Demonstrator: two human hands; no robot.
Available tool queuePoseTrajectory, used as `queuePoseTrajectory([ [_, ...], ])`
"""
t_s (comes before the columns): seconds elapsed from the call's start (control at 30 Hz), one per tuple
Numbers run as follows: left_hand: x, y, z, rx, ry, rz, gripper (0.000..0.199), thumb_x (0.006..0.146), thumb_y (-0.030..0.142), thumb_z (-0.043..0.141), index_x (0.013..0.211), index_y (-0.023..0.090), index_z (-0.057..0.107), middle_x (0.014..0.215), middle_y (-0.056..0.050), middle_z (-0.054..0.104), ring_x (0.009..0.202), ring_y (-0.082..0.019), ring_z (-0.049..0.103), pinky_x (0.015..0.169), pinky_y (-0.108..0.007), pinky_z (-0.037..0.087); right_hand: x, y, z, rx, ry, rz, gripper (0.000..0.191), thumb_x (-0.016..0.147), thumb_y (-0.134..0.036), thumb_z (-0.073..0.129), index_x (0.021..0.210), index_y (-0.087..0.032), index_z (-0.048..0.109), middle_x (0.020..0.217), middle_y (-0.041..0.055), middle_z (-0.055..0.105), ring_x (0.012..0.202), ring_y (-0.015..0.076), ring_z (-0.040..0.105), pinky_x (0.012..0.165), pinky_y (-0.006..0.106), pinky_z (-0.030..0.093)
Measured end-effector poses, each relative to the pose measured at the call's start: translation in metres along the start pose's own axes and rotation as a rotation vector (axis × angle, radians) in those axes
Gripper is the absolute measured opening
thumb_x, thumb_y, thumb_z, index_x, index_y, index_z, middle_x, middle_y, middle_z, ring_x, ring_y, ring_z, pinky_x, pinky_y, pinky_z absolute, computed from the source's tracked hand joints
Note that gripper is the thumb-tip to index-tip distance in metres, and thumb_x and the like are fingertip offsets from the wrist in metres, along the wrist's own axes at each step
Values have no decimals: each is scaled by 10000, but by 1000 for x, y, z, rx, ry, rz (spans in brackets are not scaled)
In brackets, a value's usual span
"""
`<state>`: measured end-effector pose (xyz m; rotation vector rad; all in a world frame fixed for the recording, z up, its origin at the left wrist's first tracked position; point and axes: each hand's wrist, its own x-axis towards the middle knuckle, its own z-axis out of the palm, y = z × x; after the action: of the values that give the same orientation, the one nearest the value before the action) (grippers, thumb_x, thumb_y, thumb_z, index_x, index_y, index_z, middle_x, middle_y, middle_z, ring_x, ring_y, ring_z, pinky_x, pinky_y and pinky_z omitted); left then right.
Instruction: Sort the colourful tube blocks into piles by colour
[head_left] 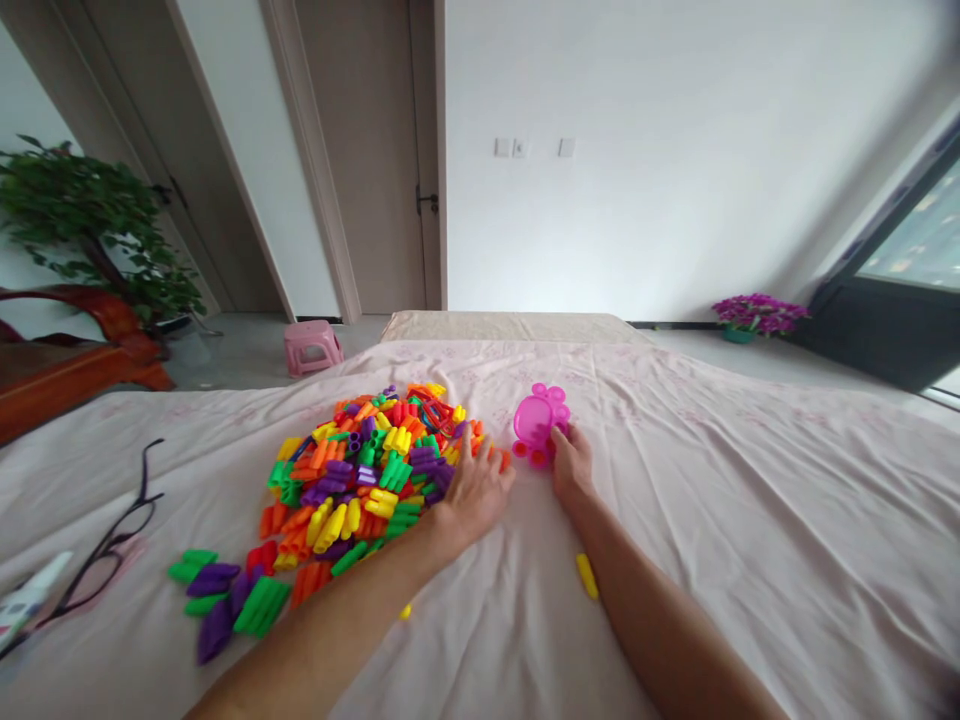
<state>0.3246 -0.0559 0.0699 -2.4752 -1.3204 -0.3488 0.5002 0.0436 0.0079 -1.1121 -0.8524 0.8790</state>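
A large heap of colourful plastic pieces in orange, green, purple, yellow and red lies left of centre on the pale cloth. My left hand reaches over the heap's right edge, fingers apart and touching or just above orange and purple pieces; nothing is seen gripped. My right hand holds a pink plastic tray by its lower right side, thumb on top. The tray has a round middle and small round cups along its edge, with red-orange bits in the lower ones.
Near my right forearm lies a yellow piece. Black glasses and a white tube are at the far left. Beyond the cloth stand a pink stool, a wooden chair, a green plant and purple flowers.
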Motion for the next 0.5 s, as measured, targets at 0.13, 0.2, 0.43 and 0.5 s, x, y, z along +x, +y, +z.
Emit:
queuePoseTrajectory([
  [0.13,2,-31,-1,36,8,-82,193,863,233,557,964,189,716,1016,-124,710,1286,-360,475,1127,-688,126,-4,-4,1,-95,-28,-59,345,694,-486,673,859,-189,614,656,-28,586,567,124,500,507,229,402],
  [0.2,-1,-44,-2,44,28,-127,163,839,241,585,915,206,724,1058,-120,710,1275,-368,476,1116,-709,121,-7,-7,2,-123,-29,-90,351,702,-496,667,864,-189,614,669,-21,596,586,130,513,520,232,409],
  [0.43,-10,-74,-32,86,132,-283,161,845,184,566,880,205,722,1189,-135,671,1294,-369,454,1110,-722,114,-21,-16,8,-106,-98,-111,417,710,-532,674,922,-177,619,711,-5,626,611,133,538,538,232,421],
  [0.5,-15,-63,-38,35,168,-253,201,883,172,521,935,203,713,1240,-127,654,1315,-352,442,1125,-696,130,-21,-14,9,-81,-106,-88,423,714,-542,669,926,-180,617,701,-9,621,592,128,532,522,227,413],
])
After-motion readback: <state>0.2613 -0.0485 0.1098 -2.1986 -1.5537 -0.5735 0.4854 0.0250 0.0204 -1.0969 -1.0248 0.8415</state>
